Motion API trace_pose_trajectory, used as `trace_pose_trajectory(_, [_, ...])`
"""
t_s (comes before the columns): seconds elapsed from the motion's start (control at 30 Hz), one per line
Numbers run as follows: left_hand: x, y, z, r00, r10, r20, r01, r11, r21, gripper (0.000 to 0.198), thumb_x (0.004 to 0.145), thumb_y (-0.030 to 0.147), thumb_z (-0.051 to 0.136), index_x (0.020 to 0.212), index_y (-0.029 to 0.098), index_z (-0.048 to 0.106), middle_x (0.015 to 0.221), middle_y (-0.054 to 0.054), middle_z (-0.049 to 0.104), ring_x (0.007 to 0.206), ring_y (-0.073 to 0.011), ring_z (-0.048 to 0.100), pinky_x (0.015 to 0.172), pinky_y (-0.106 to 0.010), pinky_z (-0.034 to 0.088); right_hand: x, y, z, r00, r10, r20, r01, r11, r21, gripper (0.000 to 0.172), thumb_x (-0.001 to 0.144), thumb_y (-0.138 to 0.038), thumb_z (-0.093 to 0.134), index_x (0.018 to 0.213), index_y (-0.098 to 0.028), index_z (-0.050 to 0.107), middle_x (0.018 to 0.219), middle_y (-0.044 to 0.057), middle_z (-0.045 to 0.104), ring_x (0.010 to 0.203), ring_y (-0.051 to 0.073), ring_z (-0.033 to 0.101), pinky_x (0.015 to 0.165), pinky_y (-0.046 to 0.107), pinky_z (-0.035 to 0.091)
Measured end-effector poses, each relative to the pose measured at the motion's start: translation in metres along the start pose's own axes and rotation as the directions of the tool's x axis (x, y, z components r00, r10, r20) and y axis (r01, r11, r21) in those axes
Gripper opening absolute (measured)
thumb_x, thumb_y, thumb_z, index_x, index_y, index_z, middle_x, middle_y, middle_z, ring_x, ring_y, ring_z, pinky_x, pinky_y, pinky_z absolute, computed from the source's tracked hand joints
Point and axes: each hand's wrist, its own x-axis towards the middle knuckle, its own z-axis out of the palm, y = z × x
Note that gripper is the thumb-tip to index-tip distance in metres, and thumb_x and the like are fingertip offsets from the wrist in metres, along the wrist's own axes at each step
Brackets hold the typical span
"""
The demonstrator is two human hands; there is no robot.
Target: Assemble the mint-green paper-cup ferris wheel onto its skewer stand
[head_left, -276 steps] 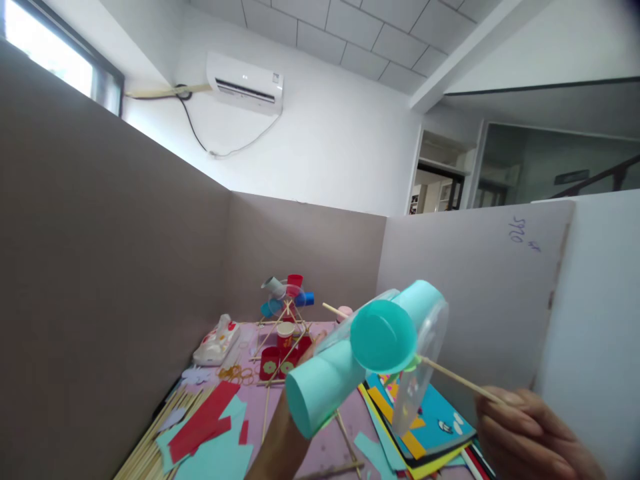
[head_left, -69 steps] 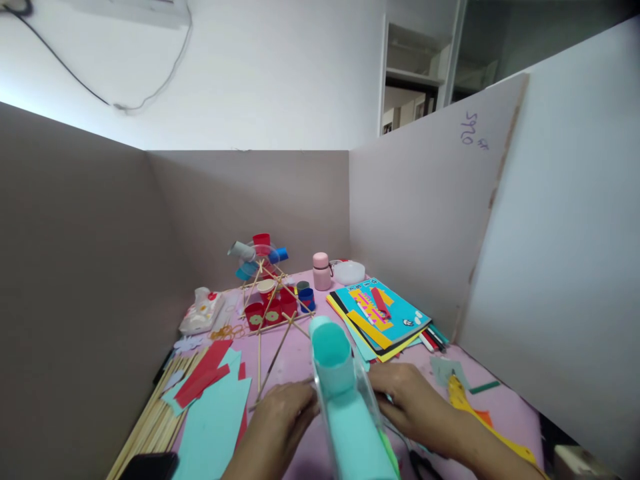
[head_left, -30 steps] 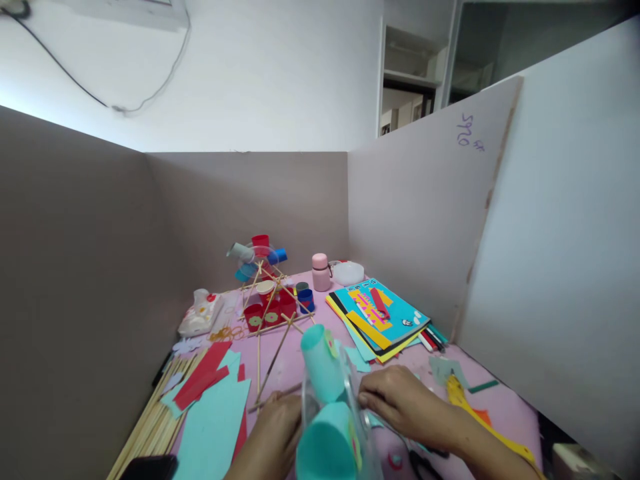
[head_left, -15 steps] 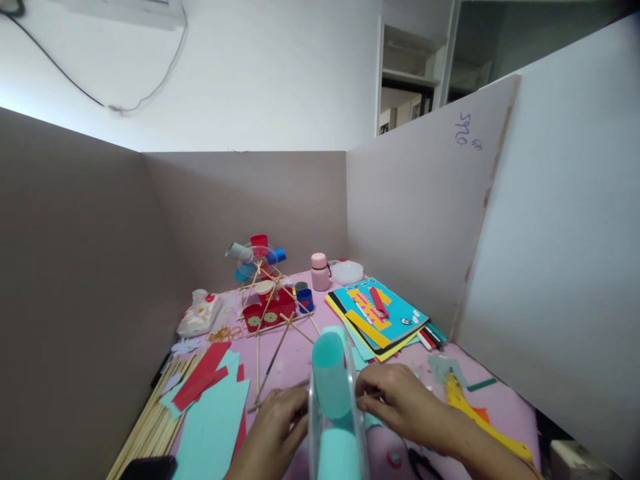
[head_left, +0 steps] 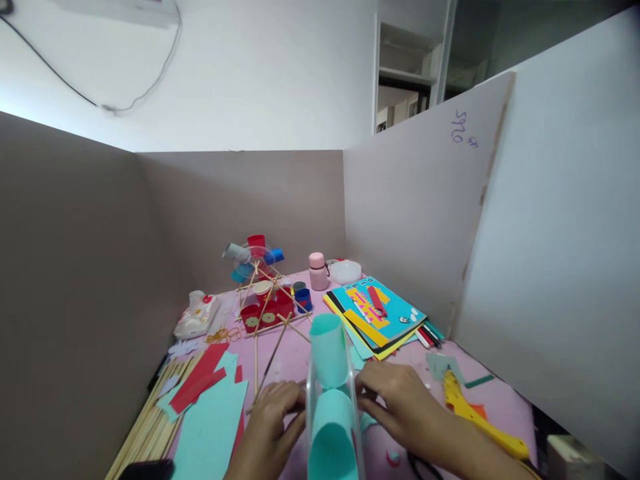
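Observation:
Upright in front of me stands a wheel of clear discs (head_left: 309, 407), seen edge-on. Between its rims sit teal paper cups: a far cup (head_left: 329, 357) and a nearer cup (head_left: 331, 417) with its mouth facing me. On the wheel's left side, my left hand (head_left: 275, 420) is closed with its fingers pinched by the hub. My right hand (head_left: 395, 397) pinches at the hub from the right. Both hands are on a thin wooden stick that serves as the axle; in this view the fingers mostly cover it. A stick frame (head_left: 270, 363) stands just beyond my left hand.
Behind stands another cup wheel (head_left: 257, 257) on sticks, with red cups (head_left: 267, 313) beneath. At left lie wooden sticks (head_left: 145, 420), teal paper (head_left: 207, 427) and a phone-like black object (head_left: 147, 470). At right are a picture book (head_left: 400, 310) and a yellow glue gun (head_left: 480, 417).
The clear wheel has turned between my hands: its teal cups have shifted upward in the picture, and the nearer cup's mouth now shows. Both hands stay at the hub.

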Motion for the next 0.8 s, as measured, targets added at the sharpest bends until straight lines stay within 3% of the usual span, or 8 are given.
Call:
trace_pose_trajectory(0.17, [0.0, -0.004, 0.001, 0.996, 0.04, -0.075, -0.044, 0.998, -0.055, 0.015, 0.082, 0.03, 0.054, 0.075, 0.022, 0.065, 0.074, -0.003, 0.066, 0.074, -0.0192, 0.06, 0.07, -0.029, 0.048, -0.002, -0.007, -0.001, 0.997, -0.075, -0.031, 0.07, 0.987, -0.144, 0.007, 0.083, -0.014, 0.056, 0.081, -0.02, 0.056, 0.079, 0.001, 0.066, 0.073, 0.016, 0.059, 0.062, 0.024, 0.036])
trace_pose_trajectory(0.3, [0.0, -0.01, 0.004, 0.994, 0.038, -0.103, -0.047, 0.995, -0.083, 0.027, 0.082, 0.04, 0.054, 0.066, 0.021, 0.064, 0.071, -0.003, 0.067, 0.07, -0.0191, 0.061, 0.073, -0.032, 0.05, -0.003, -0.015, 0.001, 0.986, -0.152, -0.075, 0.118, 0.933, -0.339, 0.013, 0.081, -0.01, 0.054, 0.074, -0.02, 0.055, 0.071, 0.001, 0.063, 0.062, 0.015, 0.056, 0.055, 0.026, 0.031])
trace_pose_trajectory(0.4, [-0.002, -0.016, 0.008, 0.992, 0.007, -0.124, -0.026, 0.987, -0.158, 0.032, 0.082, 0.047, 0.053, 0.071, 0.021, 0.067, 0.081, -0.005, 0.07, 0.076, -0.0207, 0.063, 0.081, -0.036, 0.051, -0.004, -0.02, 0.003, 0.971, -0.208, -0.115, 0.143, 0.899, -0.414, 0.016, 0.08, -0.007, 0.051, 0.071, -0.02, 0.053, 0.067, 0.001, 0.061, 0.058, 0.016, 0.053, 0.053, 0.028, 0.027])
trace_pose_trajectory(0.53, [-0.005, -0.022, 0.011, 0.989, 0.013, -0.145, -0.045, 0.974, -0.224, 0.031, 0.081, 0.049, 0.054, 0.079, 0.023, 0.069, 0.102, -0.008, 0.069, 0.094, -0.0239, 0.062, 0.082, -0.036, 0.051, -0.003, -0.022, 0.003, 0.958, -0.233, -0.168, 0.143, 0.894, -0.424, 0.016, 0.08, -0.007, 0.049, 0.071, -0.02, 0.052, 0.066, 0.002, 0.06, 0.058, 0.016, 0.052, 0.052, 0.029, 0.025])
trace_pose_trajectory(0.67, [-0.006, -0.019, 0.008, 0.994, 0.008, -0.109, -0.031, 0.978, -0.207, 0.028, 0.084, 0.043, 0.052, 0.075, 0.02, 0.066, 0.092, -0.008, 0.07, 0.089, -0.0237, 0.063, 0.079, -0.036, 0.052, -0.004, -0.02, 0.001, 0.967, -0.205, -0.152, 0.142, 0.926, -0.35, 0.015, 0.083, -0.009, 0.049, 0.073, -0.02, 0.054, 0.068, 0.001, 0.061, 0.06, 0.015, 0.054, 0.053, 0.028, 0.028])
trace_pose_trajectory(0.8, [-0.008, -0.009, 0.004, 0.986, 0.063, -0.157, -0.081, 0.99, -0.111, 0.016, 0.085, 0.028, 0.053, 0.075, 0.02, 0.061, 0.087, -0.005, 0.066, 0.083, -0.0195, 0.06, 0.074, -0.031, 0.048, -0.007, -0.015, -0.002, 0.968, -0.191, -0.163, 0.147, 0.956, -0.253, 0.014, 0.086, -0.013, 0.049, 0.075, -0.02, 0.053, 0.069, 0.001, 0.061, 0.063, 0.016, 0.056, 0.055, 0.027, 0.031])
